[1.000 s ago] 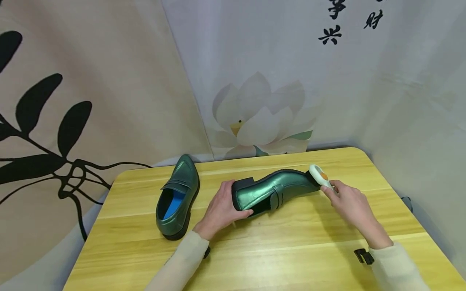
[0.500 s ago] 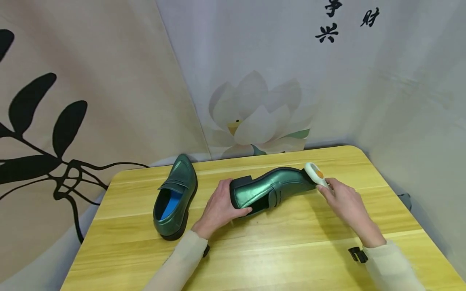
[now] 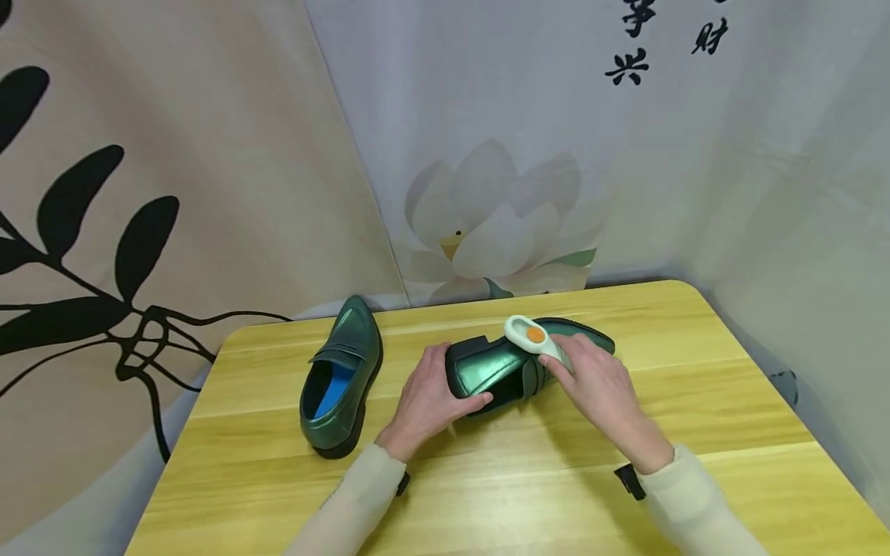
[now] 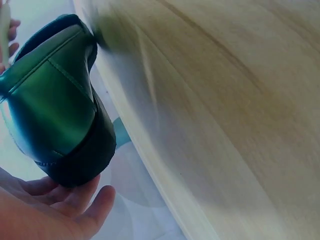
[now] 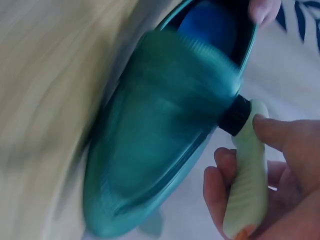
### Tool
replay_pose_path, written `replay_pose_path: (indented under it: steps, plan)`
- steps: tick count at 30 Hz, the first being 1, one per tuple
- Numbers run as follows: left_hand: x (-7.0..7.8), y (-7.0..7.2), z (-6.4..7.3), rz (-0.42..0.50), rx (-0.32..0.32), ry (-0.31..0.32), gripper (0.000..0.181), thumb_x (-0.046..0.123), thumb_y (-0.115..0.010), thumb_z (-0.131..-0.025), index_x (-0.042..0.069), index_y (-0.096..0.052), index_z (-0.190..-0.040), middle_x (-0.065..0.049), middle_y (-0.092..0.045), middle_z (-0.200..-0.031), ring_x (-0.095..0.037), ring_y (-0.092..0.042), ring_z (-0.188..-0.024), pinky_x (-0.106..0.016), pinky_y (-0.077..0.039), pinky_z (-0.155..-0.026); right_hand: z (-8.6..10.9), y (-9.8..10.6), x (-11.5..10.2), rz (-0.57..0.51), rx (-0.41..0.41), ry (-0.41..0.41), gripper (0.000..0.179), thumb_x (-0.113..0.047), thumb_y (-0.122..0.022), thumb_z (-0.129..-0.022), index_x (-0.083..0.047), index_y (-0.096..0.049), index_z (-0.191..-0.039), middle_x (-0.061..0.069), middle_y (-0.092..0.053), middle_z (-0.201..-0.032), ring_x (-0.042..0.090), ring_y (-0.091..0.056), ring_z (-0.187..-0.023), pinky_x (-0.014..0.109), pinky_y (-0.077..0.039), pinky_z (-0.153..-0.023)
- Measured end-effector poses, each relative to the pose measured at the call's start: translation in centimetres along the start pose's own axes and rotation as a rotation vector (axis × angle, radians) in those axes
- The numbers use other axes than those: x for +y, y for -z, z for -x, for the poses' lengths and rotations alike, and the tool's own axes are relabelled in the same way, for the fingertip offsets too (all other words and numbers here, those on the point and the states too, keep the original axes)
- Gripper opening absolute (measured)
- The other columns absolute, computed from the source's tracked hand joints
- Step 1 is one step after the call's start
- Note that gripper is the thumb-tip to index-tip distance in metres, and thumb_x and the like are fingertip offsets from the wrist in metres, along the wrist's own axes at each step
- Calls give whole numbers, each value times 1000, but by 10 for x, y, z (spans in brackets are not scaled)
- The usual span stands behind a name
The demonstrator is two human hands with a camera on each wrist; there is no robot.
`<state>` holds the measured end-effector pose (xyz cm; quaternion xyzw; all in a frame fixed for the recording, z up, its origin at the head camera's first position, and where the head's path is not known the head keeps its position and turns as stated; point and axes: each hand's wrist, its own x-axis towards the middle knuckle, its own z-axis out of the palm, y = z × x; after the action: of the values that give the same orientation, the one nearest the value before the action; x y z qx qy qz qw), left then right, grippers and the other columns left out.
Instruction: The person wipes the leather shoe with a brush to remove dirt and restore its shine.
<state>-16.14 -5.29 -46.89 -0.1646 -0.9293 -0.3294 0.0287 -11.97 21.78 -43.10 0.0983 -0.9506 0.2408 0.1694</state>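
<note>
A shiny dark green loafer (image 3: 487, 372) lies tipped on its side, its black sole facing away. My left hand (image 3: 429, 395) grips it round the heel, thumb over the edge of the opening. In my right hand (image 3: 599, 380) is a pale-handled brush (image 3: 516, 330) with an orange oval on it. In the right wrist view the short black bristles (image 5: 235, 115) touch the loafer's side near the sole, below the opening. The loafer's blue insole (image 5: 207, 30) shows there too. From the left wrist, the heel (image 4: 82, 155) rests against my fingers.
A matching green loafer (image 3: 342, 378) stands upright at the table's left, toe pointing to the back. The wooden table (image 3: 528, 494) has rounded back corners. Behind it hangs a pale printed curtain (image 3: 278, 154).
The brush in my right hand has moved left along the loafer, from the toe tip to the middle near the heel. My left hand keeps its grip and the loafer stays nearly still.
</note>
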Motion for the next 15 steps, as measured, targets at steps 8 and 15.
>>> replay_pose_path:
  steps: [8, 15]
  plan:
    - [-3, -1, -1, 17, 7, 25, 106, 62, -86, -73, 0, -45, -149, -16, -54, -140, -32, -60, -113, -50, -52, -96, 11, 22, 57, -24, -67, -195, 51, -37, -59, -107, 6, -62, -133, 22, -69, -109, 30, -61, -80, 45, -48, -62]
    - [-3, -5, -2, 27, 14, 53, 104, 62, -84, -75, 2, -45, -150, -15, -54, -140, -32, -60, -114, -50, -52, -97, 19, 30, 83, -9, -104, -291, 57, -41, -53, -108, 10, -60, -133, 15, -68, -93, 26, -57, -73, 40, -44, -62]
